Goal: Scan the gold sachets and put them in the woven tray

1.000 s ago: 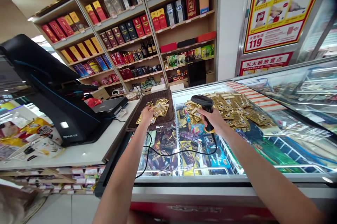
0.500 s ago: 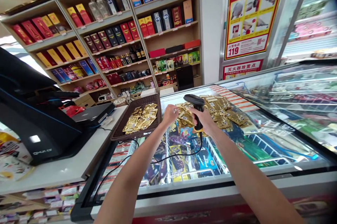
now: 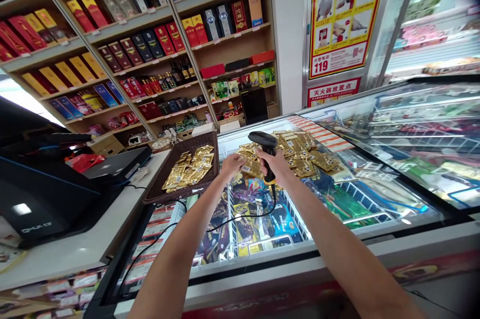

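- At the centre, a right hand wraps its fingers firmly around the handle of a black barcode scanner, whose head tips toward 11 o'clock.
- Just beside it, at 9 o'clock, a left hand has its fingers drawn nearly together at the edge of a heap of gold packets; whether it has hold of one cannot be told.
- Likely slips here: flat, overlapping packets could come up two at a time, or the scanner could knock the left hand, since the two are so close.
- The gold packets spread from between the hands out to 3 o'clock, apparently on the glass top of a freezer. A careless nudge could send loose ones sliding over that smooth surface.
- A black cable drops from the scanner and curves toward 7 o'clock; pulled taut, it might snag or tug at the grip.
- At 9 o'clock, near the left hand, a brown wicker basket holds more gold packets. A forearm brushing its rim could shift it.
- Beyond, shelves of boxed goods fill 10 to 12 o'clock.
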Available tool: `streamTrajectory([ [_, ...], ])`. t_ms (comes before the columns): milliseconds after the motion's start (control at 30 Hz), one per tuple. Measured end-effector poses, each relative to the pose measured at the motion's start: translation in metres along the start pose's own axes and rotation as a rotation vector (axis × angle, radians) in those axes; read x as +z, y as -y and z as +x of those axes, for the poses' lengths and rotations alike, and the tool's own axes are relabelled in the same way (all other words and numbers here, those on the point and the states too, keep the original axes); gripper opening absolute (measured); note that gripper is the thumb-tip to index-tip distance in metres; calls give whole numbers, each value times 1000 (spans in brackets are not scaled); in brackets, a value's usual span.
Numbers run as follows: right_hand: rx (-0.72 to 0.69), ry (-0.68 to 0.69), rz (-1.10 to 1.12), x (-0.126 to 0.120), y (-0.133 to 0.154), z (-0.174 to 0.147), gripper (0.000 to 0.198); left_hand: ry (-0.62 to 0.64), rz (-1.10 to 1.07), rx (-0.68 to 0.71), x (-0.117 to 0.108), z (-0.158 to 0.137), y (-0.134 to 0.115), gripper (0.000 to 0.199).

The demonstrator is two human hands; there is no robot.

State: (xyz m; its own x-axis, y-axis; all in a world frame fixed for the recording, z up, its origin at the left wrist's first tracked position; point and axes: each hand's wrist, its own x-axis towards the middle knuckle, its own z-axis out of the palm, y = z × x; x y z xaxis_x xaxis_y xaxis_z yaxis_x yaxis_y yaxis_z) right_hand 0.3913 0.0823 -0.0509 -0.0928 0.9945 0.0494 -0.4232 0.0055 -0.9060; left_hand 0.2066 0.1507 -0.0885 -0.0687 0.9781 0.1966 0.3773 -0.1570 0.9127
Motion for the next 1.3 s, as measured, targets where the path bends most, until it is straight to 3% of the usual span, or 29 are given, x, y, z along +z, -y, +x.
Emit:
streamTrajectory([
  [200, -7, 48, -92, 4, -2, -6, 39, -33, -279, 16, -30, -19, -18, 25],
  [400, -8, 102, -156, 10, -8, -11, 42, -113, -532, 49, -54, -13, -42, 22],
  [600, -23, 195, -270, 15, -16, -17, 35, -235, -848, -89, -71, -6, -28, 8],
  [767, 21, 230, -296, 16, -19, -19, 35, -249, -909, -144, -71, 0, -14, 5],
  [1000, 10, 243, -352, 18, -18, -23, 34, -183, -909, -113, -73, 10, -21, 13],
  [1300, 12, 250, -409, 17, -19, -24, 34, -188, -920, -128, -73, 10, -19, 4],
])
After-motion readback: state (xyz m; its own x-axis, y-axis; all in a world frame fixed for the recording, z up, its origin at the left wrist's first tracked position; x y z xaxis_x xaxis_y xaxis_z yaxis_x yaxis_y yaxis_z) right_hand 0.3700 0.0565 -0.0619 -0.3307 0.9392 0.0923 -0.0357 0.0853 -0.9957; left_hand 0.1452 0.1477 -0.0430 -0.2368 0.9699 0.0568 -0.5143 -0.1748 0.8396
